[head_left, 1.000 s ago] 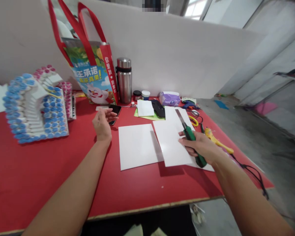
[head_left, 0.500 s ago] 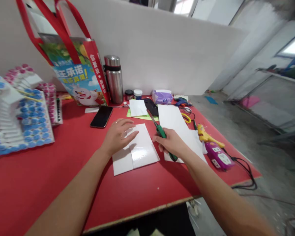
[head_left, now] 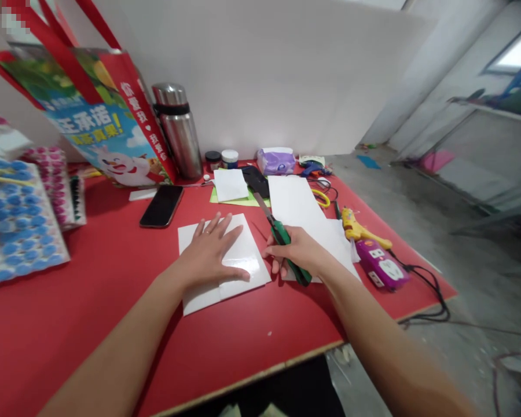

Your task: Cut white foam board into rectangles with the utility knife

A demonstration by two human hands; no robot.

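Note:
My left hand (head_left: pixel 211 250) lies flat, fingers spread, on a white sheet of paper (head_left: pixel 243 263) in the middle of the red table (head_left: pixel 78 301). A fold or seam runs across the sheet under the hand. My right hand (head_left: pixel 297 252) is closed round green-handled scissors (head_left: pixel 282 237), blades pointing away toward the back, just right of that sheet. Under and behind the right hand lie more white sheets (head_left: pixel 297 205).
A black phone (head_left: pixel 162 205) lies left of the sheet. A red printed bag (head_left: pixel 91 127), steel flask (head_left: pixel 178 133), small jars and purple tissue pack (head_left: pixel 275 161) line the back. Blue-capped items (head_left: pixel 13 226) stack at left. A yellow glue gun (head_left: pixel 362 229) and purple power strip (head_left: pixel 380 263) sit right.
My left hand left the phone and came down flat on the white sheet, fingers spreading. My right hand carried the scissors left, close beside that sheet. The view shifted right and nearer.

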